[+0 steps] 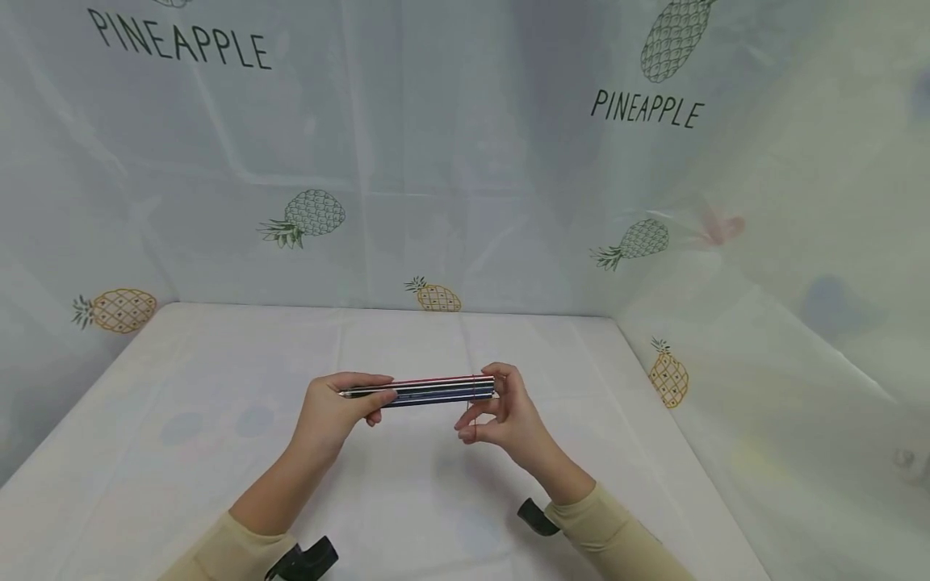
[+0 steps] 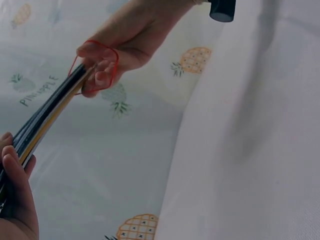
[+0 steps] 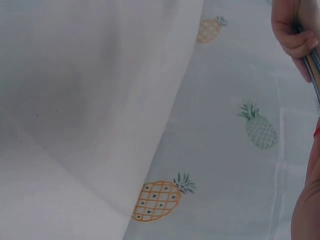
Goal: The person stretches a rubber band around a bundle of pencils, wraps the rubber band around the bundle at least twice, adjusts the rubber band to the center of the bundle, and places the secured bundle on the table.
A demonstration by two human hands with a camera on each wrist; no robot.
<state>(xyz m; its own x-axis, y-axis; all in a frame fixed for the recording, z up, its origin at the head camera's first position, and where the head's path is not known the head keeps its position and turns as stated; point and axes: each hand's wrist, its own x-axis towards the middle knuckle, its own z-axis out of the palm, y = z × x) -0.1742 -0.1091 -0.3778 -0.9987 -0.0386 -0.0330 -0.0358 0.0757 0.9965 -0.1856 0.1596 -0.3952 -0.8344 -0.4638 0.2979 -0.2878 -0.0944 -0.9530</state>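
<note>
A bundle of several pencils (image 1: 436, 391), dark blue, black-and-white and red, lies level above the table. My left hand (image 1: 327, 411) grips its left end, thumb in front and fingers behind. At the other end is my right hand (image 1: 512, 424), its thumb and fingers curled round a thin red rubber band (image 2: 118, 60). The band is stretched into a wide loop about the pencil tips and fingers in the left wrist view, where a yellow pencil side also shows. Only parts of both hands and the pencils (image 3: 313, 70) appear at the right wrist view's edge.
A white cloth-covered table (image 1: 240, 468) lies beneath the hands. Pineapple-printed sheeting (image 1: 465, 161) hangs behind it and along the right side. Dark wrist-worn pieces (image 1: 305, 559) sit at both sleeves.
</note>
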